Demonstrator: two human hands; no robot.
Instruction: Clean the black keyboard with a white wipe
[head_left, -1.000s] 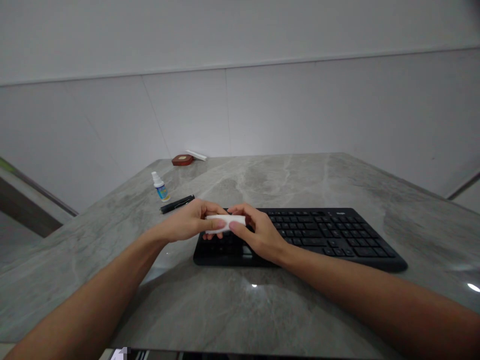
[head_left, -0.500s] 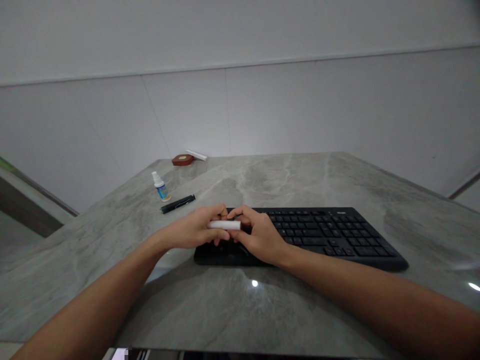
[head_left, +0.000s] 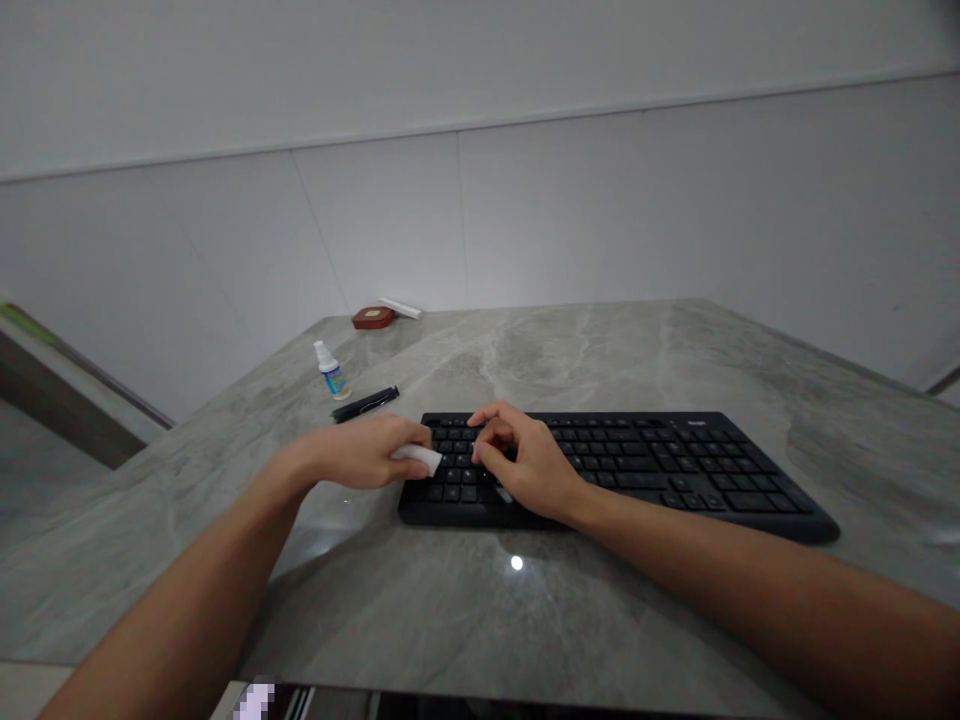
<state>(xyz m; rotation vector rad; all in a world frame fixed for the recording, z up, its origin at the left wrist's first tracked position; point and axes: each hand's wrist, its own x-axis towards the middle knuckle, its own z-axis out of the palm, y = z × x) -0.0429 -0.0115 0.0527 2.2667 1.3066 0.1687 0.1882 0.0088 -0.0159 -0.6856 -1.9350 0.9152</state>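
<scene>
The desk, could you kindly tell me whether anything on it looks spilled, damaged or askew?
Nothing plainly stands out. The keyboard shows no visible damage, though the right hand hides part of it. The bright spot on the desk looks like a reflection, not a spill.

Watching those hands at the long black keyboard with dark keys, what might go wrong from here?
1. The bare left hand grips a small, white, oblong piece by the keyboard's left end; it might slip onto the keys.

2. The bare right hand curls low over the keys, so a finger could press one by accident.

3. A small white bottle with a blue-and-yellow label stands beyond the left hand; a wide sweep might topple it.
</scene>
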